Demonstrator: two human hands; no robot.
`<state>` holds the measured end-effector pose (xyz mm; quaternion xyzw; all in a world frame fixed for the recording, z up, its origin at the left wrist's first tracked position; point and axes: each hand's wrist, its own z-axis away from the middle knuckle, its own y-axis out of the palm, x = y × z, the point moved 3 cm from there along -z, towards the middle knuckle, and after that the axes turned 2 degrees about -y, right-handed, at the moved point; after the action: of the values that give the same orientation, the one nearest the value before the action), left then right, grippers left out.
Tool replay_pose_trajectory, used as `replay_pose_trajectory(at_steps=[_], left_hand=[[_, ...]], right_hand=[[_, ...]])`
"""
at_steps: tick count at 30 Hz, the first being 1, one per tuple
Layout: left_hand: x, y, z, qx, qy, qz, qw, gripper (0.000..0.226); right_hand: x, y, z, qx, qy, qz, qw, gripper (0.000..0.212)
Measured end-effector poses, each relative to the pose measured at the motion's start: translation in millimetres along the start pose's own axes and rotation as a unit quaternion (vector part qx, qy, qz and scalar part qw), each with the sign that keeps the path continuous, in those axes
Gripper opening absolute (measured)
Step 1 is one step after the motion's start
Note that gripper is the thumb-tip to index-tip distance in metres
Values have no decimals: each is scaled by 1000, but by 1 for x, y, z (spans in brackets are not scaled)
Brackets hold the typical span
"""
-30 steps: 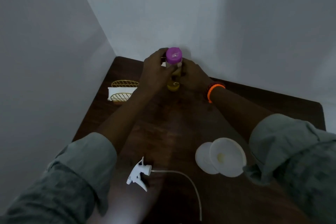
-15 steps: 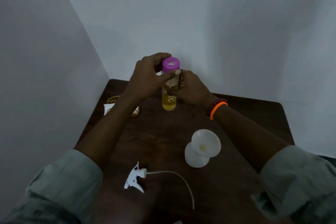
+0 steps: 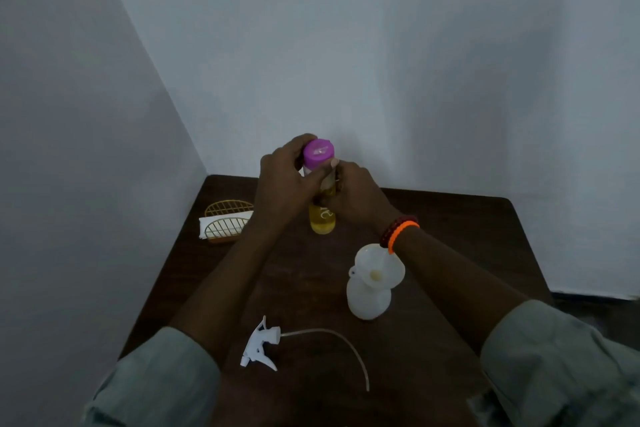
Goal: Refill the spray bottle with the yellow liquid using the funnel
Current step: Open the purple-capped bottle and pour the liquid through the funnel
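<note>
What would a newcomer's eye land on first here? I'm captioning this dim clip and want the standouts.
The bright purple cap on the bottle of yellow liquid, gripped by the left hand and right hand at the far end of the dark table, draws the eye first. Next, the white spray bottle with a funnel in its neck at centre right, and the detached trigger sprayer lying near the front.
</note>
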<state>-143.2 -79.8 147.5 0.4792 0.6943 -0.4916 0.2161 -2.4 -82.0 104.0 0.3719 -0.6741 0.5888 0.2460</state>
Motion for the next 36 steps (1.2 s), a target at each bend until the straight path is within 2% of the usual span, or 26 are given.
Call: replay_pose_trajectory(at_steps=[7,10,13,16,18,20,22,24,27,32,34,36], left_hand=[[-8,3,13,-62,-31,-44,997,43],[-11,5,14,-73,-55,-68,994,50],[-12,1,16,-71,-62,-63,994,56],[-18,-6,24,-66,-36,-38,996,50],[-19,-12,27,-84,-17,-29,996,40],[-17,-17,24,-103,-16,-28,994,40],[-12,-18,18,-89,-40,-8,995,52],[-13,-16,13,-42,-59,29,997,63],[-14,-14,11,9,-33,50,998,65],[-7,-17,21,-22,-38,81,996,45],[-3,-16,21,-26,-37,84,995,47],[-4,-14,18,-21,-45,93,994,58]], right_hand=[[15,9,11,-47,1,39,998,25],[16,16,13,-72,2,55,996,25],[18,15,15,-72,8,48,996,31],[14,5,14,-83,39,37,995,34],[13,-1,14,-88,54,19,995,46],[13,-2,13,-80,50,15,995,59],[16,-2,14,-71,46,12,996,57],[20,0,15,-65,37,0,997,47],[20,2,17,-66,23,3,998,40],[12,-5,20,-83,42,-10,996,39],[12,-6,21,-79,39,-10,996,42],[14,-4,22,-73,28,-9,997,45]])
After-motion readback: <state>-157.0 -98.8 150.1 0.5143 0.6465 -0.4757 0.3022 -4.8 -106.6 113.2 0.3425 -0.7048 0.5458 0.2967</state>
